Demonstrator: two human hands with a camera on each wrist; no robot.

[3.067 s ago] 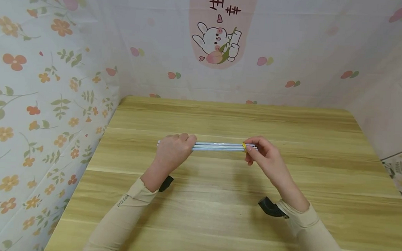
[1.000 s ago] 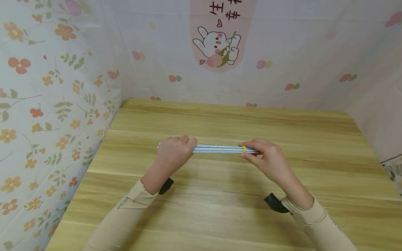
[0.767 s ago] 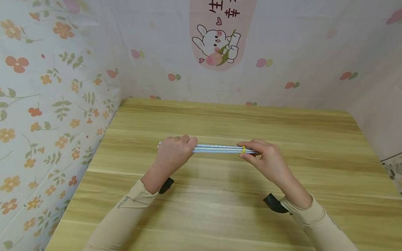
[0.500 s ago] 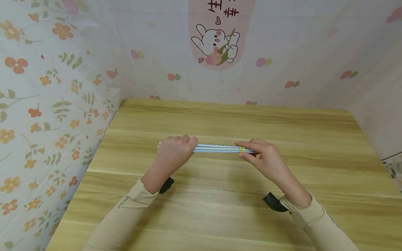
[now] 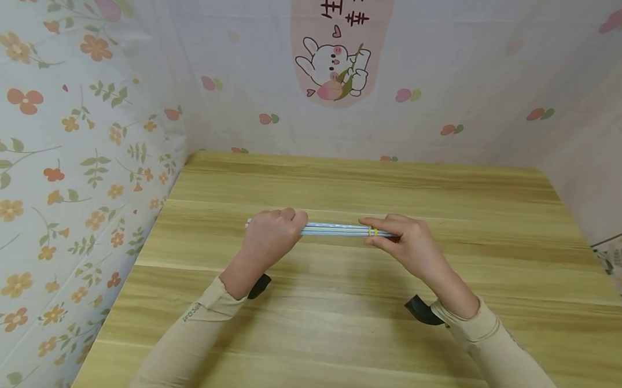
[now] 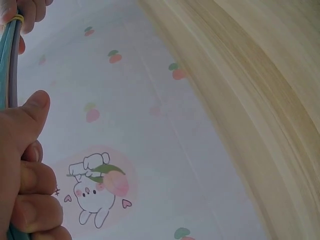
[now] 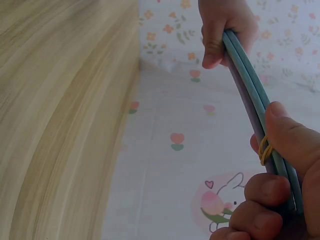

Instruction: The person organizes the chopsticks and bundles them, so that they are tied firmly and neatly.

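Note:
A bundle of several slim light-blue chopsticks [image 5: 335, 230] is held level above the table, running left to right. My left hand [image 5: 269, 238] grips its left part with curled fingers, and a short end pokes out past the fist. At the other end, my right hand [image 5: 415, 245] holds the bundle between thumb and fingers. A yellow rubber band [image 5: 373, 231] circles the chopsticks there, its strands lying slightly apart between my right thumb and forefinger. In the right wrist view the thumb lies along the chopsticks [image 7: 250, 85] beside the rubber band [image 7: 264, 151], with the other fingers curled underneath.
A wood-grain table [image 5: 326, 333] lies below both hands. Behind it hangs a pale cloth [image 5: 234, 52] with a rabbit print, and a flowered cloth [image 5: 83, 149] covers the left side. Dark wrist mounts [image 5: 423, 310] jut from beneath the sleeves.
My right thumb and fingers have shifted a little left along the chopsticks. The rubber band has moved slightly left with them, and its strands have spread apart. My left hand keeps its grip.

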